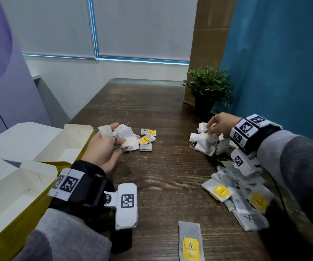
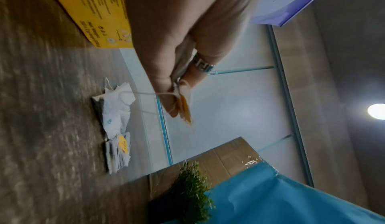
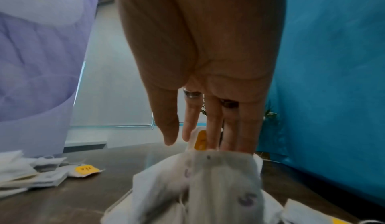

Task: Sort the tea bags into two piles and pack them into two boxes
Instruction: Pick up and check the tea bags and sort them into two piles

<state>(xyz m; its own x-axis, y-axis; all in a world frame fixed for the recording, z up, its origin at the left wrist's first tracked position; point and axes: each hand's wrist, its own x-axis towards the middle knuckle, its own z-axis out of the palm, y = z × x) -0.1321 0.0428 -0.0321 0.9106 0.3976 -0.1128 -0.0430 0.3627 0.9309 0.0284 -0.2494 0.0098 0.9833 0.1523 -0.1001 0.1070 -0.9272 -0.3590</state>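
Note:
Palm up, my left hand (image 1: 110,140) holds several white tea bags (image 1: 125,134) beside a small pile of tea bags (image 1: 146,140) at mid table. In the left wrist view its thumb and fingers (image 2: 177,87) pinch a bag with a yellow tag (image 2: 184,107) and a trailing string. My right hand (image 1: 215,127) reaches down into a second pile of white tea bags (image 1: 204,146) at the far right. Seen from the right wrist, a tea bag (image 3: 208,186) hangs blurred below its fingers (image 3: 212,128), its yellow tag (image 3: 201,140) wedged between two of them.
Open yellow boxes with white insides (image 1: 29,147) stand at the left table edge. A mixed heap of tea bags (image 1: 240,194) lies under my right forearm, and a single bag (image 1: 189,240) near the front. A potted plant (image 1: 208,89) stands by the blue wall (image 1: 283,63).

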